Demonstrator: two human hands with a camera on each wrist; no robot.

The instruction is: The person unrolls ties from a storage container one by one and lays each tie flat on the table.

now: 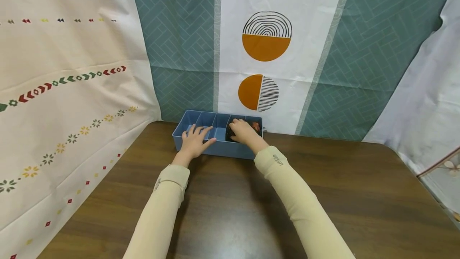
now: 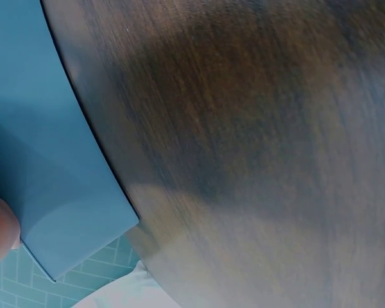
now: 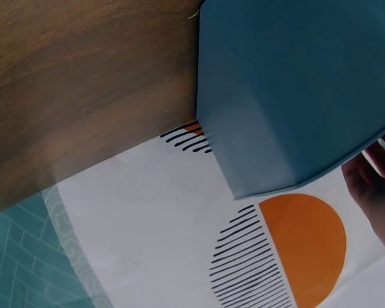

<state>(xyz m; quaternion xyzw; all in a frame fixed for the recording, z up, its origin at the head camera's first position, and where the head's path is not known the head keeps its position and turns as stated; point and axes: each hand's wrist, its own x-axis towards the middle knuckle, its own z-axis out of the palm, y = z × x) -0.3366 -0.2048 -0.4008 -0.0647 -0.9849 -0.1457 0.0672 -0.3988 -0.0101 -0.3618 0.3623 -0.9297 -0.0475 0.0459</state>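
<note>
- Box: one long blue box (image 1: 226, 149) stands upright at the far edge of the tabletop (image 1: 223, 195), just before the hanging cloth (image 1: 187, 31). Dividers split it into five compartments in a row.
- Contents: dark material (image 1: 229, 133) shows in the fourth compartment from the left. A reddish piece (image 1: 256, 126) lies in the rightmost compartment. Neither can be identified further.
- Left hand (image 1: 194, 143): fingers spread apart, over the front of the box's left-hand compartments. Contact with the rim cannot be confirmed.
- Right hand (image 1: 244, 131): reaches over the front wall to the fourth compartment, fingers bent downward at the dark material. Whether they are clamped on anything cannot be told. The right wrist view shows fingers (image 3: 356, 176) at the box's rim.
- Sleeves: both arms wear cream sleeves (image 1: 161, 211) with small dark lettering at the cuffs.
- Surroundings: the hanging cloth carries teal panels and a white strip with orange half-circles; a cream cloth (image 1: 72, 51) with small coloured motifs hangs at the left.
</note>
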